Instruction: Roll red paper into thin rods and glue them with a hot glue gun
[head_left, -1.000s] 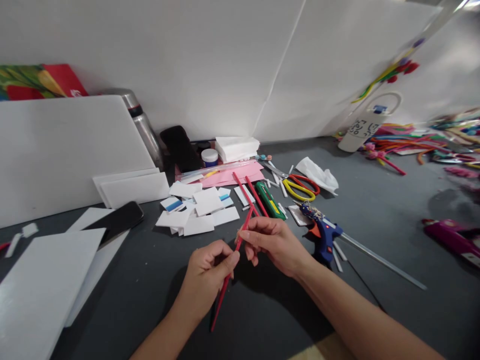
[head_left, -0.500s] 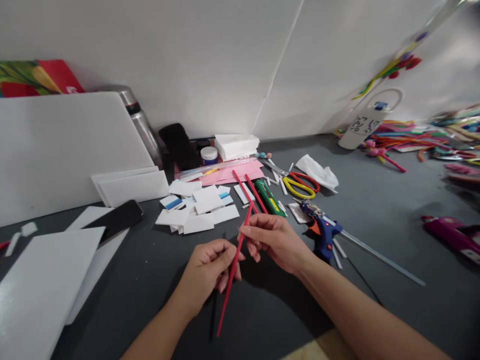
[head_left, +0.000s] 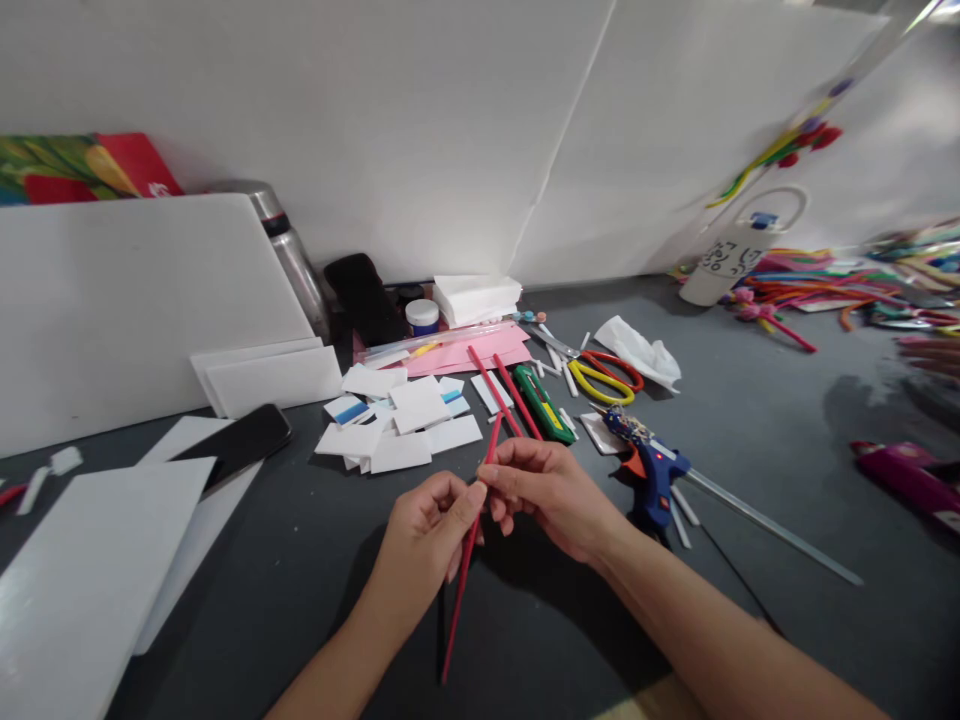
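Observation:
A long, thin red stick (head_left: 457,615) slants between my hands, one end pointing towards me and the other away. My left hand (head_left: 429,532) pinches it near the middle between thumb and fingers. Just beyond, my right hand (head_left: 555,492) grips the same stick with thumb and forefinger, its other fingers curled. The fingertips of both hands almost meet. Past my right hand, two more red sticks (head_left: 517,398) lie beside a green box cutter (head_left: 543,405). Left of them is a pile of white cut pieces (head_left: 401,452).
Right of my hands sit a blue glue gun (head_left: 654,482) with a long clear glue stick and scissors (head_left: 604,385). White boards (head_left: 97,560) and a phone (head_left: 240,440) lie left. Behind stands a steel flask (head_left: 300,270). Another person's hand (head_left: 934,365) shows far right.
My left hand has slid up the red stick, closer to my right hand. At the far right, another person's hand has come further into view. The view has shifted slightly.

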